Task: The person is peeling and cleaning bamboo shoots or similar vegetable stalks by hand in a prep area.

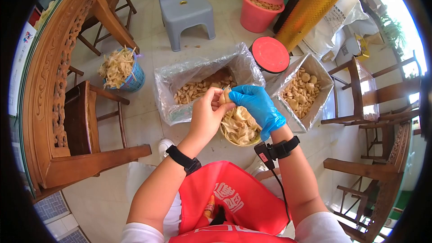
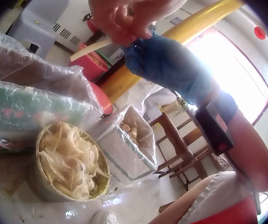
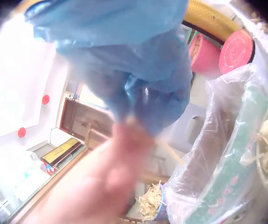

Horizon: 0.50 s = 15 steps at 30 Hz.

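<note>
In the head view, my bare left hand [image 1: 208, 108] and my blue-gloved right hand [image 1: 257, 105] meet and pinch a pale, tapered, layered piece [image 1: 227, 95] between their fingertips. A thin pale strip [image 2: 91, 49] sticks out from the left fingers in the left wrist view. The exact kind of the piece cannot be told. Below the hands stands a round tub [image 2: 35, 163] heaped with pale, curled peelings [image 2: 71, 161]. Just beyond is a plastic-lined box [image 1: 167, 112] holding many small pale pieces [image 1: 198, 92]. The glove hides much of the grip in the right wrist view.
At right, a lined white box [image 1: 320, 110] holds round and sliced pale pieces. A red-lidded container [image 1: 270, 55] stands between the boxes. A blue basket [image 1: 137, 79] of strips is at left, a grey plastic chair [image 1: 186, 11] and pink bucket [image 1: 256, 18] farther back. Wooden furniture flanks both sides.
</note>
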Each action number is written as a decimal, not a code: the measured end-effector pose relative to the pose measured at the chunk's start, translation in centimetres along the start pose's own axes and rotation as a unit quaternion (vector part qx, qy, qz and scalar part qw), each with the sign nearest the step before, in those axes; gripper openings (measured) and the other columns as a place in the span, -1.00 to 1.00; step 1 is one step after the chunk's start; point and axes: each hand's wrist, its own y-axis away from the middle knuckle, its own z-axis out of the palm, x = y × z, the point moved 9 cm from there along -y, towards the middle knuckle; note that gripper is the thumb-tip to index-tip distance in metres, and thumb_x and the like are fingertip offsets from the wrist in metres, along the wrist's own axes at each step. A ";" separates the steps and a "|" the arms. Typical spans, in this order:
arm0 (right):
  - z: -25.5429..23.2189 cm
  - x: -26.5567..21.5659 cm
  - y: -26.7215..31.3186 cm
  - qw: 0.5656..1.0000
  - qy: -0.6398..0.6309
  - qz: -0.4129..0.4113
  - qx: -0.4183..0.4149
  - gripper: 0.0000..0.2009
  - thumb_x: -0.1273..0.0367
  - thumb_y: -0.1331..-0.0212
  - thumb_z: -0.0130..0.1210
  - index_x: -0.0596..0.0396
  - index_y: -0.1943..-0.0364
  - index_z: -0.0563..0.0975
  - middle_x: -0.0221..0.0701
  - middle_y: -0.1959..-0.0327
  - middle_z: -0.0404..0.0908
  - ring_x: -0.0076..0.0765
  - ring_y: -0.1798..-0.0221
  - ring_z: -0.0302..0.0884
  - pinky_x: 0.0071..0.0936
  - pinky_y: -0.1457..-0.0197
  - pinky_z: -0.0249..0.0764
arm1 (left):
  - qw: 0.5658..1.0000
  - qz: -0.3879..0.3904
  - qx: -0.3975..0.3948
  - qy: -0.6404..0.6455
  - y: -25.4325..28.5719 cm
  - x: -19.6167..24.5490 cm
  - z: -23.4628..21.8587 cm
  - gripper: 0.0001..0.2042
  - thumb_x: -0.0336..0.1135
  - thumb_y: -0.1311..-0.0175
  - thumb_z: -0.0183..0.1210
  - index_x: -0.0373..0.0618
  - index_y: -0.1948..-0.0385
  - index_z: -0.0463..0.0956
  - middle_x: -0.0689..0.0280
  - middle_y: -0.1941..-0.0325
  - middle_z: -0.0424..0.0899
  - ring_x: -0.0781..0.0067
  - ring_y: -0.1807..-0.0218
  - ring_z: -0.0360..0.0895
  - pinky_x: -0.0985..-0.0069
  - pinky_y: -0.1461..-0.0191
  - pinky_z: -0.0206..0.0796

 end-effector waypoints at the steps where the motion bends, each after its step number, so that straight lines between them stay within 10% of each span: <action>1: 0.0 0.3 -0.1 1.000 -0.023 0.012 -0.006 -0.72 0.32 -0.12 0.18 0.25 0.16 0.59 -0.38 0.36 0.62 -0.56 0.28 0.47 -0.52 0.11 0.42 | 1.000 0.000 0.000 0.000 0.0 0.0 0.0 -0.75 -0.53 -0.12 0.24 -0.24 0.18 0.41 0.32 0.29 0.60 0.62 0.26 0.55 0.66 0.18 0.41; 15: -0.1 -2.1 0.6 0.992 0.031 -0.122 -0.016 -0.80 0.37 -0.17 0.14 0.20 0.20 0.51 -0.43 0.36 0.56 -0.60 0.31 0.42 -0.56 0.18 0.41 | 0.998 0.020 -0.022 0.062 0.2 0.6 0.5 -0.71 -0.48 -0.22 0.17 -0.27 0.05 0.36 0.29 0.14 0.57 0.59 0.13 0.52 0.64 0.08 0.39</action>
